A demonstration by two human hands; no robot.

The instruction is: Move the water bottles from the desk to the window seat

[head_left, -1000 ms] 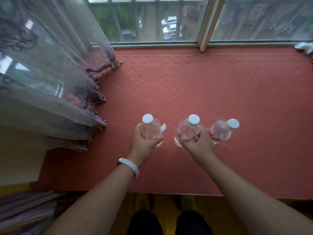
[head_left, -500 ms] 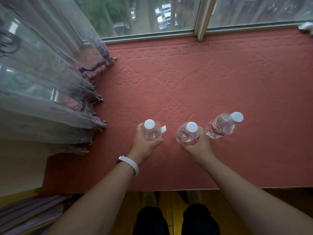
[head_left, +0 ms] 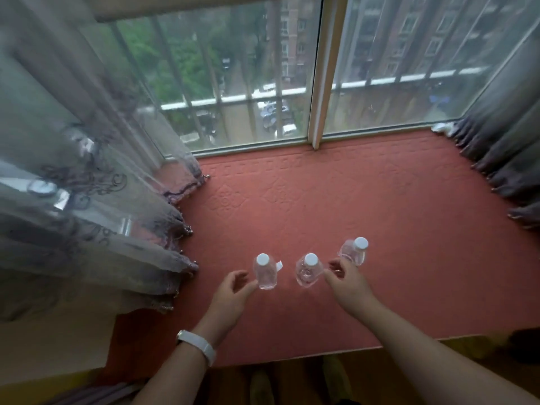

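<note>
released since earlier: left hand (head_left: 233,290), right hand (head_left: 347,283) open, empty; clear white-capped plastic water bottles (head_left: 307,273) stand on red window seat (head_left: 380,214); light, squashy, grip mid-body.

A sheer embroidered curtain (head_left: 87,185) hangs left, a grey curtain (head_left: 508,147) right (barred window (head_left: 248,83) between).

Left bottle (head_left: 265,273), middle bottle (head_left: 306,273), right bottle (head_left: 355,254) all stand on the red window seat (head_left: 380,214); my left hand (head_left: 233,293) and right hand (head_left: 349,283) hang loose just beside them.
</note>
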